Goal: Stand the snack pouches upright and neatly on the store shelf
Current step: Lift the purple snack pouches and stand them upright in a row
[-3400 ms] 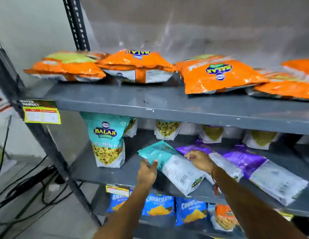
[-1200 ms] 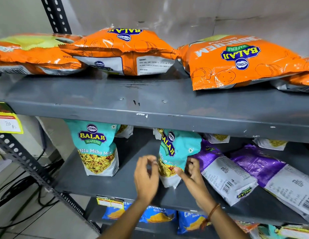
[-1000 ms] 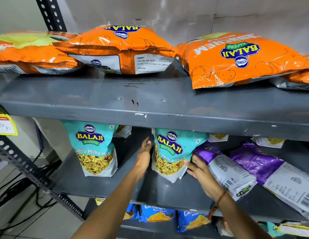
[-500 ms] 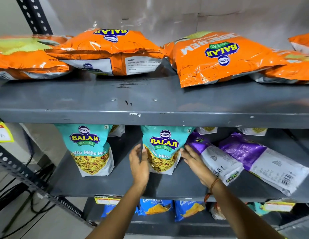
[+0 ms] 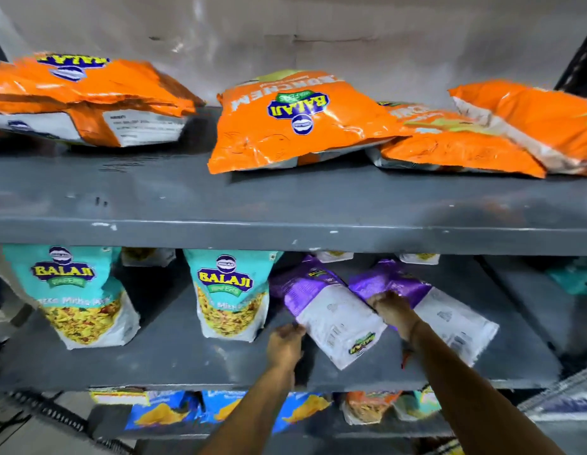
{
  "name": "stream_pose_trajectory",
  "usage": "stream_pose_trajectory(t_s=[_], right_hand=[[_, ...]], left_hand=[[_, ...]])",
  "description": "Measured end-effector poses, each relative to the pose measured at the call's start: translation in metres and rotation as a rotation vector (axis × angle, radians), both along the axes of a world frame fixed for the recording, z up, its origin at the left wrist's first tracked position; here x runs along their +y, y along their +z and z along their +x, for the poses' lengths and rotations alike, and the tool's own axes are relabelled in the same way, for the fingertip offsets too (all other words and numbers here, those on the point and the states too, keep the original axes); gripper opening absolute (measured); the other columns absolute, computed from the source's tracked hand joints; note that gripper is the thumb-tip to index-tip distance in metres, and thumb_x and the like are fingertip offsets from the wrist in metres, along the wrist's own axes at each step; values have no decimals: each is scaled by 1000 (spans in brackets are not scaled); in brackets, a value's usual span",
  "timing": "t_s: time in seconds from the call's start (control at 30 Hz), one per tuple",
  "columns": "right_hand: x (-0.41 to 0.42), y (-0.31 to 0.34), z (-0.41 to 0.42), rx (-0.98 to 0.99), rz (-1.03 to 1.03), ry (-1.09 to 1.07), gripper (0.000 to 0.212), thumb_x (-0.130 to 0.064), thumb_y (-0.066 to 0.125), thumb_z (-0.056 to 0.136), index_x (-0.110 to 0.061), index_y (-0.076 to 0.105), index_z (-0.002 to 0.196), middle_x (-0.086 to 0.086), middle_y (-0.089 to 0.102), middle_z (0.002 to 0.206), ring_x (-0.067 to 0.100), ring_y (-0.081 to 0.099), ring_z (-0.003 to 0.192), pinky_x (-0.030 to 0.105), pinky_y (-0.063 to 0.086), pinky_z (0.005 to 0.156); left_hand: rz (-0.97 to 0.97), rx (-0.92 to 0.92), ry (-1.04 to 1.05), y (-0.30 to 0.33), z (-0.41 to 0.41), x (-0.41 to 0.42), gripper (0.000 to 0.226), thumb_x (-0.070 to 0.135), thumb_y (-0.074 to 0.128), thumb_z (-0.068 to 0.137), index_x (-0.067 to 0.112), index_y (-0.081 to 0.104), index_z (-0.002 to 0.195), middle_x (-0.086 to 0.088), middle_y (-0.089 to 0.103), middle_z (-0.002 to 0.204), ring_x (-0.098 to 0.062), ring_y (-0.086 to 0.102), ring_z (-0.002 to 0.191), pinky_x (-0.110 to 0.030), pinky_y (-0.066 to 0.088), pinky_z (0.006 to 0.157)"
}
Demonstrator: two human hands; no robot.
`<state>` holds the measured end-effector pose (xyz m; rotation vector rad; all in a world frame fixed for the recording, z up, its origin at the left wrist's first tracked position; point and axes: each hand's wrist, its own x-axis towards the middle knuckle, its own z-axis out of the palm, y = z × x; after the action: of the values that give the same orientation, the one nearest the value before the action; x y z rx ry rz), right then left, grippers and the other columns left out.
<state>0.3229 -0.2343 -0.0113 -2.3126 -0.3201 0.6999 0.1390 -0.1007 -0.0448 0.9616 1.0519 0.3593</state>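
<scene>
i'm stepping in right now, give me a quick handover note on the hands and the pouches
Left hand: at the lower left corner of the nearer flat purple-and-white snack pouch; grip not clear.
Right hand: on the top of the second flat purple-and-white pouch, between the two.
Done: two teal snack pouches stand upright on the grey metal middle shelf, facing front.
Left: both purple pouches lie on their backs; stand them beside the teal ones. Orange snack bags on the top shelf also lie flat.
</scene>
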Motion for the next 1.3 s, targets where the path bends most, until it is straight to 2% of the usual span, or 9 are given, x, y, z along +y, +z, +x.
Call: stream_pose_trajectory(t_s=[0.13,0.27,0.37,0.47,0.57,0.77,0.97,1.17,1.3], right_hand=[[5,-16,21,-42,5,98,24,-27,64,87,-16,62,66,14,53,71,21,52,75,35,41,69],[15,-25,40,-13,32,149,8,-22,61,86,-24,69,84,17,72,104,32,67,102,39,54,94],[17,-34,44,-30,104,134,14,-16,61,84,-14,74,84,17,74,104,29,69,94,45,54,93],[14,-39,40,-102,251,125,25,-1,58,82,-15,70,67,19,77,93,20,65,80,50,54,87],[5,-29,37,-290,371,149,21,2,52,79,-12,68,75,13,75,80,31,67,75,47,55,77],[-21,-13,24,-576,605,104,10,-15,54,92,-20,64,94,4,73,81,24,65,68,40,53,68],[-38,-42,10,-570,462,185,7,-17,48,95,-22,52,93,7,72,73,31,69,66,49,56,59],[-38,-38,2,-549,530,61,15,-12,53,94,-15,59,107,0,74,96,27,72,86,48,57,75],[-44,-33,-27,-479,718,-42,7,-21,57,94,-23,55,100,-14,63,92,13,64,85,47,57,74]], left_hand=[[73,132,57,-17,25,0,30,22,76,80,9,58,59,-16,62,79,-29,63,78,-44,58,79],[237,338,116,-25,38,-3,33,37,76,74,6,67,67,-17,69,74,-35,70,88,-41,59,81],[269,414,179,-24,40,-7,26,36,74,74,11,76,85,-16,75,85,-34,70,89,-36,54,81],[264,310,283,-15,42,-14,5,26,75,77,21,77,75,0,70,68,-22,66,73,-29,49,77],[363,101,344,-7,46,-18,27,12,72,82,19,63,58,3,59,61,-10,47,62,-25,39,70],[509,-254,346,22,64,-11,12,-4,62,87,-1,71,94,-5,69,81,-8,59,70,-17,51,71],[554,-222,198,2,61,-6,15,-1,66,86,-11,72,95,-12,71,88,-19,58,81,-36,47,80],[552,-189,161,-6,55,-3,18,9,68,87,19,69,72,-4,69,75,-15,56,76,-35,45,78],[709,-80,214,-12,41,-19,19,26,69,87,29,68,68,16,70,64,4,56,61,-29,48,69]])
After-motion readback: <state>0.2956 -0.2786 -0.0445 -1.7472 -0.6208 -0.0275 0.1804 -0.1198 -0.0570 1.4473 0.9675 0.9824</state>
